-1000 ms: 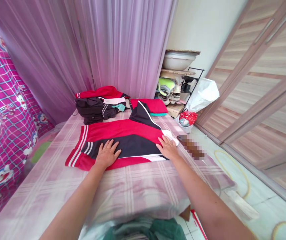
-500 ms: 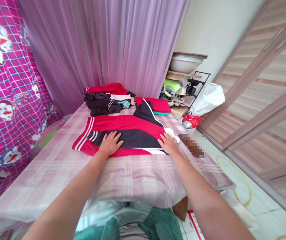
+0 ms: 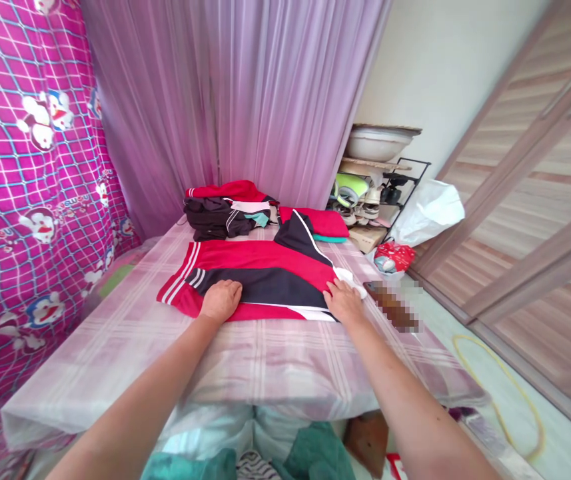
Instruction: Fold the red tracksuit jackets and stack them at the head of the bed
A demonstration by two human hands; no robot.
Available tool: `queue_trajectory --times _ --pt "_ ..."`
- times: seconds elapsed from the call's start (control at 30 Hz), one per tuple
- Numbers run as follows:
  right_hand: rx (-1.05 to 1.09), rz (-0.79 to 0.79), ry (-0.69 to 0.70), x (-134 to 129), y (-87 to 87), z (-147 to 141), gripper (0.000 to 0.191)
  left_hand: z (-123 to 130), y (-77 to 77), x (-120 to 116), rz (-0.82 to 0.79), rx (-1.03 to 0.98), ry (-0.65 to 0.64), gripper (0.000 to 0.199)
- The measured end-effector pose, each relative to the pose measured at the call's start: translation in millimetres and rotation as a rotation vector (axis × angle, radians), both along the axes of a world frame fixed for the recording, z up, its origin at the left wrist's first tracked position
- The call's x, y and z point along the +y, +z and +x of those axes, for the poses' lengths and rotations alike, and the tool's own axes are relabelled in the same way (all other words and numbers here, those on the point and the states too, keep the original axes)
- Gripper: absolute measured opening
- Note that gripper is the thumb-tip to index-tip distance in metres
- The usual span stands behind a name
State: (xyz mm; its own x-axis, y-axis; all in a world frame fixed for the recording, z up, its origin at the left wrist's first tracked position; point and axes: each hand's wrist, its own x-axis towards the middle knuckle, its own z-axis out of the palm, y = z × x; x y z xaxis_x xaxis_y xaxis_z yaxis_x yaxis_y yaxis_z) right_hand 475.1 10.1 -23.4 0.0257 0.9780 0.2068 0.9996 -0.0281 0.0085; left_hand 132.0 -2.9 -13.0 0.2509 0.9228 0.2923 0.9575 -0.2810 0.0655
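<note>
A red, black and white track jacket (image 3: 280, 283) lies folded on the table, its striped hem to the left and its white collar to the right. One black sleeve sticks out toward the back. On the front sleeve near the striped cuff rests my left hand (image 3: 222, 301), its fingers curled together against the cloth; their tips are partly hidden. My right hand (image 3: 344, 301) lies at the collar end, with its fingers apart and bent lightly over the fabric.
A plaid cloth covers the table (image 3: 130, 347). Behind the jacket are a heap of dark and red clothes (image 3: 210, 213) and a folded red garment (image 3: 325, 220). A pixelated phone-like object (image 3: 392, 307) lies at right. A shoe rack (image 3: 380, 193) stands beyond, beside a white bag (image 3: 430, 210).
My left hand has gone from lying flat with spread fingers to curled fingers on the sleeve. My right hand stays at the collar. The whole view has shifted slightly.
</note>
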Motion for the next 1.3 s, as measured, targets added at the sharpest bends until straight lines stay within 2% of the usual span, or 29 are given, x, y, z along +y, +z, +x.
queue_trajectory --times 0.13,0.23,0.33,0.47,0.73,1.1,1.3 --pt "0.052 0.131 0.123 -7.7 2.0 -23.2 0.046 -0.8 -0.4 0.8 -0.007 -0.017 -0.002 0.038" --pt "0.065 0.046 0.212 -17.4 -4.7 -37.6 0.048 -0.5 -0.3 -0.1 -0.008 -0.046 -0.003 0.038" --pt "0.067 -0.056 0.158 -25.2 -14.9 -40.9 0.049 0.0 -0.2 -0.9 -0.015 -0.073 0.003 0.037" --pt "0.071 -0.005 0.143 -28.2 -22.2 -38.0 0.048 0.2 -0.7 -0.9 -0.031 -0.097 0.006 0.036" --pt "0.066 0.045 0.153 -28.4 -22.7 -38.7 0.048 -1.7 -2.8 -1.5 -0.02 -0.101 0.007 0.035" --pt "0.114 0.095 0.166 -23.2 -34.5 -32.6 0.045 -1.8 -4.4 -3.1 -0.025 -0.106 0.033 0.038" --pt "0.128 0.085 0.168 -24.4 -29.9 -34.0 0.045 -1.9 -2.2 -4.4 -0.02 -0.105 0.028 0.036"
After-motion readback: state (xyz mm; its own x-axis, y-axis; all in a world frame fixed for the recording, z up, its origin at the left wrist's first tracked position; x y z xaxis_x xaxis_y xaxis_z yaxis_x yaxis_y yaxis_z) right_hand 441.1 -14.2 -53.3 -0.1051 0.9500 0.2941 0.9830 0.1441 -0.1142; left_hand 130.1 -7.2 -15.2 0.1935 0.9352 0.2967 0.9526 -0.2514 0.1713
